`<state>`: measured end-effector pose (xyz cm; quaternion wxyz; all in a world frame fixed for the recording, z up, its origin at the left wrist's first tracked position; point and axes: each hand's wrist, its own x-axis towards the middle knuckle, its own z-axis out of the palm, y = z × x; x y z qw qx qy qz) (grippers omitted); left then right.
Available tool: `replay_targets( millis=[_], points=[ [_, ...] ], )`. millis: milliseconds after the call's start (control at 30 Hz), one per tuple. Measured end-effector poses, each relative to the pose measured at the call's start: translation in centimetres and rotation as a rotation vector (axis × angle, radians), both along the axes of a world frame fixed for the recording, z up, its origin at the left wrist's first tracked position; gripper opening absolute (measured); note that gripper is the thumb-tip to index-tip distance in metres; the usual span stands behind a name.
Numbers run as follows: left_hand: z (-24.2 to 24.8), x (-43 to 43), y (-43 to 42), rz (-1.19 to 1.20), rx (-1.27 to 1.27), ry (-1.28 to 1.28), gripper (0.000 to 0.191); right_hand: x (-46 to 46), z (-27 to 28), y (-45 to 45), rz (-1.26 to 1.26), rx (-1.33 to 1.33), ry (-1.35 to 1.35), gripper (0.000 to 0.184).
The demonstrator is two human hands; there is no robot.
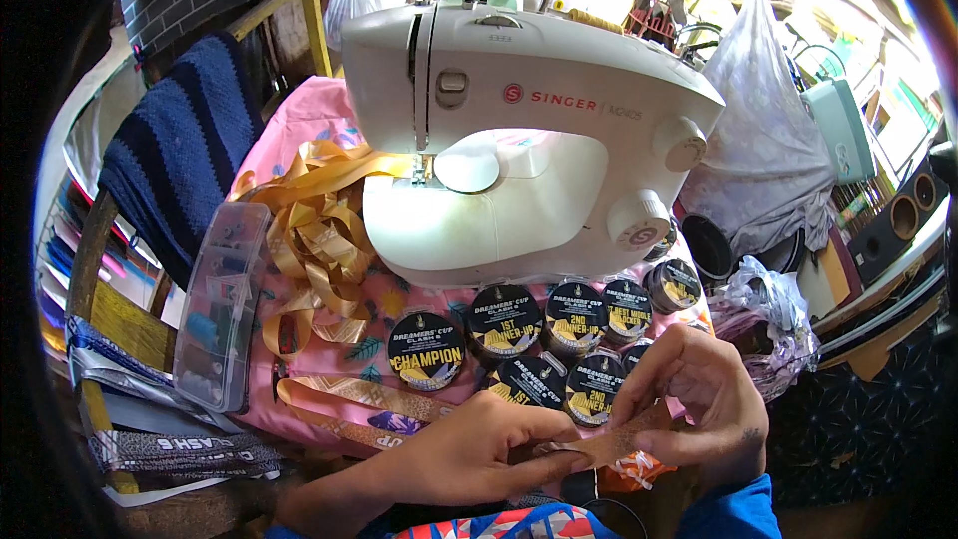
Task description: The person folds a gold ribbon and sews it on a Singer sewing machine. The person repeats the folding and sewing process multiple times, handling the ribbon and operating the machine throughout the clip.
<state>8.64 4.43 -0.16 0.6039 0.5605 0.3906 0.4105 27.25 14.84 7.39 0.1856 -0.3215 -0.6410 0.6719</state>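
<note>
My left hand (486, 449) pinches one end of a short stretch of gold-brown ribbon (617, 445) between thumb and fingers. The other end is in my right hand (700, 400), with the thumb below and the fingers bent over it. Just beyond my hands, several round black-and-gold medals (506, 320) bearing writing stand in stacks; one medal (426, 352) lies left of them. A printed gold ribbon loop (359, 393) passes behind my left forearm. Whether it joins the held piece is hidden. A white Singer sewing machine (539, 82) stands behind the medals, its lamp lit.
Tangled gold satin ribbon (318, 232) runs to the machine's needle area. A clear compartment box (222, 307) with spools lies left on the pink cloth (299, 112). Printed straps (187, 457) hang at lower left. Crumpled clear plastic (771, 322) is at right.
</note>
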Motion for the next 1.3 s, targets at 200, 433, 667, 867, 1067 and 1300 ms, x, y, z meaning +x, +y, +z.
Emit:
replay_targets(
  millis=[200,433,667,867,1067,1300],
  points=[
    [0.6,0.2,-1.0,0.181,0.098,0.16,0.023,1.5,-1.8,0.5,0.117,0.351,-0.099,0.026],
    [1.0,-0.1,-1.7,0.174,0.026,0.14,0.026,1.5,-1.8,-0.1,0.079,0.42,-0.074,0.027],
    [0.1,0.4,-2.0,0.233,0.084,0.068,0.026,0.9,-1.7,-0.7,0.003,0.461,-0.058,0.026],
    [1.2,0.1,-2.2,0.18,-0.017,0.077,0.015,1.9,-2.0,-0.2,0.133,0.444,0.019,0.019],
    [0.2,0.9,-3.3,0.118,-0.3,-0.494,0.016,1.3,-7.7,-0.5,0.135,-0.413,0.496,0.021],
    [-5.8,2.3,-5.0,0.109,-0.476,-0.956,0.019,-2.4,-13.3,-3.7,0.267,-0.324,1.002,0.019]
  ],
)
